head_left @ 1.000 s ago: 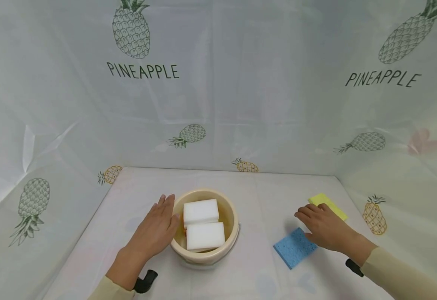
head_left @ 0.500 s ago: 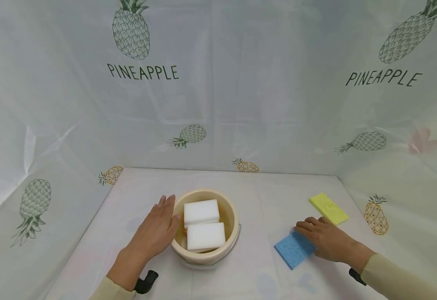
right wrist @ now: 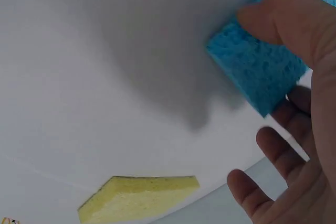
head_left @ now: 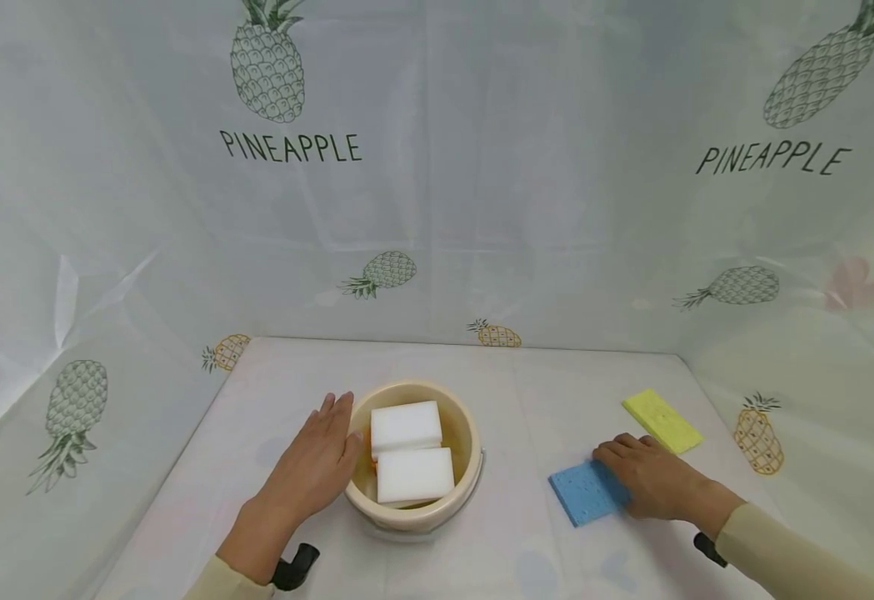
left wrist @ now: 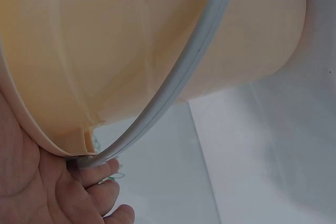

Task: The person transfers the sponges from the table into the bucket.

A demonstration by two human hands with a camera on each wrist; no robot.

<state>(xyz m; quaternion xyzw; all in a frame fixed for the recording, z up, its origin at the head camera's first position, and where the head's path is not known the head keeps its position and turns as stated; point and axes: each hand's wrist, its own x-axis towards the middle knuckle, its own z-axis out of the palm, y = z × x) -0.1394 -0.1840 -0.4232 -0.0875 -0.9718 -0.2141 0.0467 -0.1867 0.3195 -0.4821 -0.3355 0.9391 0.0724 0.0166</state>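
Observation:
A cream bucket (head_left: 407, 518) stands on the table and holds two white sponge blocks (head_left: 415, 476). Against its left side rests my left hand (head_left: 309, 468), fingers straight in the head view. The left wrist view shows that palm at the bucket's rim, its fingers by the end of the pale handle (left wrist: 181, 74). My right hand (head_left: 650, 479) pinches a blue sponge (head_left: 582, 494) by its right end, thumb on one face and fingers on the other. In the right wrist view the sponge (right wrist: 257, 66) appears tilted, with its shadow on the tabletop.
Behind the right hand a yellow sponge (head_left: 663, 421) lies flat on the white-covered table (head_left: 511, 550). Something orange (head_left: 371, 467) shows beside the white blocks inside the bucket, mostly hidden. Pineapple-printed sheeting (head_left: 541, 208) hangs at the back and on both sides.
My right hand has come down from above the blue sponge and taken hold of its right end. The sponge has turned slightly. My left hand stays at the bucket.

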